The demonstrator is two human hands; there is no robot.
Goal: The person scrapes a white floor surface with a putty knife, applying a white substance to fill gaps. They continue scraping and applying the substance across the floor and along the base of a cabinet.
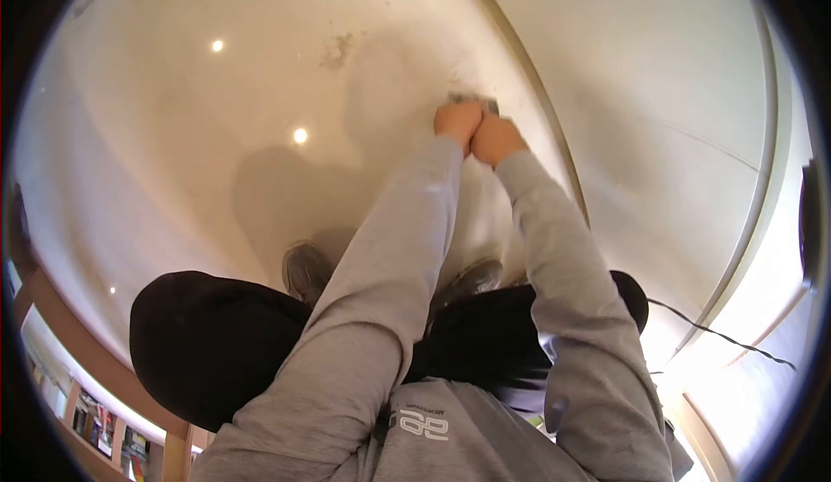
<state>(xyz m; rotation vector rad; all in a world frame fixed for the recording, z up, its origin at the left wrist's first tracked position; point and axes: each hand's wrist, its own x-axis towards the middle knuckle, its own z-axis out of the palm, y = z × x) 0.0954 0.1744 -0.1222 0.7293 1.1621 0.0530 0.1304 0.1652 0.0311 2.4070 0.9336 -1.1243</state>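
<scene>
Both arms, in grey sleeves, stretch forward and down to the pale floor. My left hand is closed, its fingers curled and hidden from above. Pressed against it on the right, my right hand is closed too. Just beyond the knuckles a small grey, flat-edged thing juts out, low over the floor or on it. It seems to be gripped by both hands; its kind cannot be made out. A few small specks lie on the floor just past it.
A brownish stain marks the floor ahead. The wall base runs along the right, with a dark cable lower down. My bent knees and dark shoes are below. Shelves with books stand at lower left.
</scene>
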